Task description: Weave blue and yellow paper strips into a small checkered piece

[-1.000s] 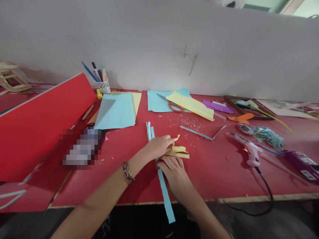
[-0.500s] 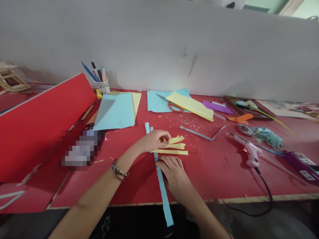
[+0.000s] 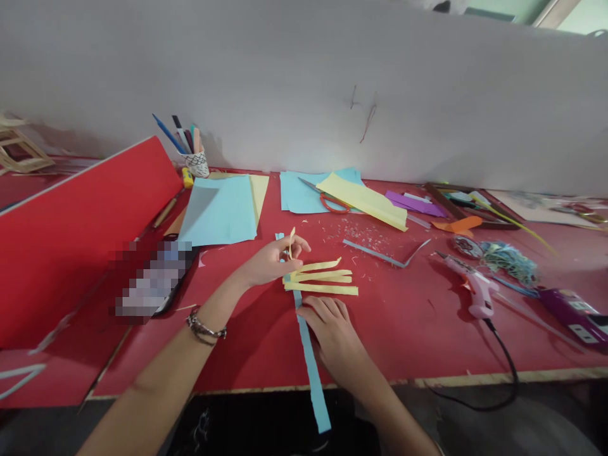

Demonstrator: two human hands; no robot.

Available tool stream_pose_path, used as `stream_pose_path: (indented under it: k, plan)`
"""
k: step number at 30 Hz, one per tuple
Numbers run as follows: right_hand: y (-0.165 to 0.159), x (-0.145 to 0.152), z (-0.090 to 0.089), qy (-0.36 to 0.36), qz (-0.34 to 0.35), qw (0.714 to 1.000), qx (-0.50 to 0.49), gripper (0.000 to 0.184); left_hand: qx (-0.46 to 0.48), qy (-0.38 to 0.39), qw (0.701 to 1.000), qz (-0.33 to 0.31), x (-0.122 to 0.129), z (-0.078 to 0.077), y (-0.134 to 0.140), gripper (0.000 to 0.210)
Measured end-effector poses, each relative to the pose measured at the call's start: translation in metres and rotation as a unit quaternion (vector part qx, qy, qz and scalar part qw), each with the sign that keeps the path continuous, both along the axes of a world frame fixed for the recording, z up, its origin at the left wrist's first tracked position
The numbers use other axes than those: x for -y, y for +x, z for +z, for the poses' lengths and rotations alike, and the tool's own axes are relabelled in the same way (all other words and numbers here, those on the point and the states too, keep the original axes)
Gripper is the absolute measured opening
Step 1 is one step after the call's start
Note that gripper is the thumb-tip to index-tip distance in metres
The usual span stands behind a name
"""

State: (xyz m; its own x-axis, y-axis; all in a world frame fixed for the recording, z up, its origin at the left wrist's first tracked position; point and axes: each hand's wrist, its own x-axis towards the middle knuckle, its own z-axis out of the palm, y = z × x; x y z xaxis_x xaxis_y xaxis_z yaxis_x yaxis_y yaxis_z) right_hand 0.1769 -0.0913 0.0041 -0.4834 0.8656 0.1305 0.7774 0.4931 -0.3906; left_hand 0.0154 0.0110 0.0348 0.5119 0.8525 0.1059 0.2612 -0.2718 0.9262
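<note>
A long light-blue paper strip point(image 3: 311, 370) runs up the red table and overhangs its front edge. Several yellow paper strips point(image 3: 332, 290) lie across it, their free ends fanned to the right. My left hand point(image 3: 266, 261) is at the upper part of the blue strip, fingers curled around one yellow strip point(image 3: 291, 240) that stands bent upward. My right hand point(image 3: 332, 332) rests on the table, its thumb and fingertips pressed at the blue strip's right edge, just below the yellow strips.
Scissors point(image 3: 335, 204) lie among blue and yellow sheets at the back. A pink glue gun point(image 3: 477, 291) with a cord is on the right. At left are a phone point(image 3: 156, 278), a pen cup point(image 3: 196, 163) and a red board point(image 3: 85, 234). Paper scraps are scattered mid-table.
My left hand has moved left and slightly up, lifting one yellow strip so that it bends upward. The remaining yellow strips are more uncovered. My right hand has stayed in place.
</note>
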Motion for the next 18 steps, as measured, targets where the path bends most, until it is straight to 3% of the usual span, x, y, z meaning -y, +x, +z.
stream_pose_path:
  k: [9, 18]
  plan:
    - [0.0, 0.001, -0.001, 0.009, 0.002, 1.0, 0.006, 0.028, -0.104, 0.04, 0.991, 0.069, 0.005, 0.001, -0.02, 0.023]
    - [-0.001, 0.001, -0.001, 0.059, 0.002, 0.998, 0.032, 0.024, -0.086, 0.03, 0.992, 0.085, 0.01, -0.008, -0.038, 0.023]
